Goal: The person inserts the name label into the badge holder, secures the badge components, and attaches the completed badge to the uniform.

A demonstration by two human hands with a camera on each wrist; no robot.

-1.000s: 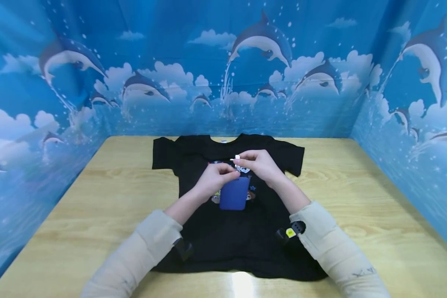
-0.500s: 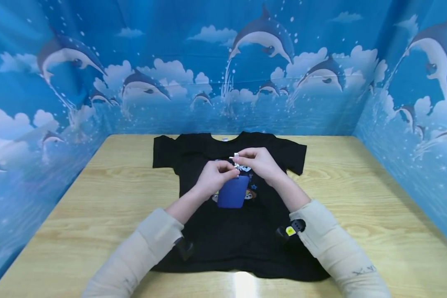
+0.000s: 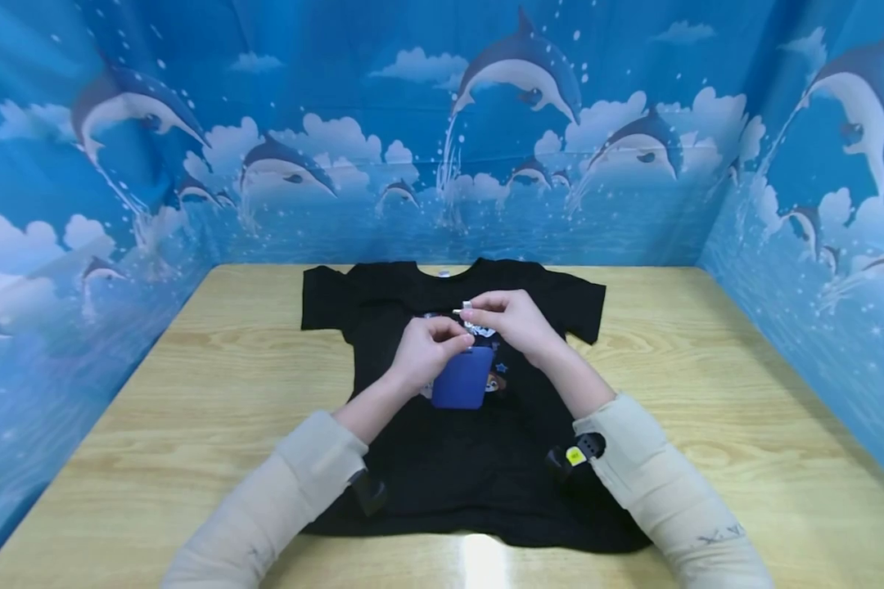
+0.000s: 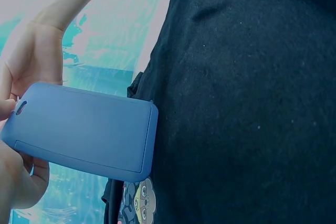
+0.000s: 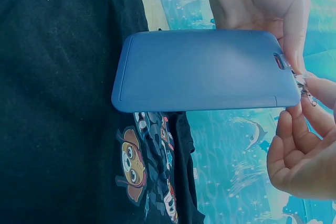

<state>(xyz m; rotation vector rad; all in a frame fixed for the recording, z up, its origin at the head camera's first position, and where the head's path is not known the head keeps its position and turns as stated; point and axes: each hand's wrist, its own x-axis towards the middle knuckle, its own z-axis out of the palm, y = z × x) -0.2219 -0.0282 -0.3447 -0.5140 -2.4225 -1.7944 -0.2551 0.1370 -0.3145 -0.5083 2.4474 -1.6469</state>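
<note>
A blue badge holder (image 3: 462,380) with a slot at its top end hangs above a black T-shirt (image 3: 479,483). My left hand (image 3: 425,353) pinches it at the slot end, thumb and forefinger together. Just beyond, my right hand (image 3: 517,329) pinches a small white clip (image 3: 467,306) between thumb and fingertips. In the right wrist view, a small shiny metal and clear fastening (image 5: 303,83) shows beside the slot, partly covered by fingers. The flat blue face of the badge holder (image 4: 86,129) fills much of the left wrist view.
The T-shirt lies spread on a light wooden table (image 3: 221,409), with a cartoon print (image 3: 495,382) partly hidden behind the hands. A blue dolphin curtain (image 3: 383,221) stands along the table's back and sides.
The badge holder tilts slightly and shifts a little between frames. Both hands keep nearly the same place and their pinches, and the head view shifts slightly.
</note>
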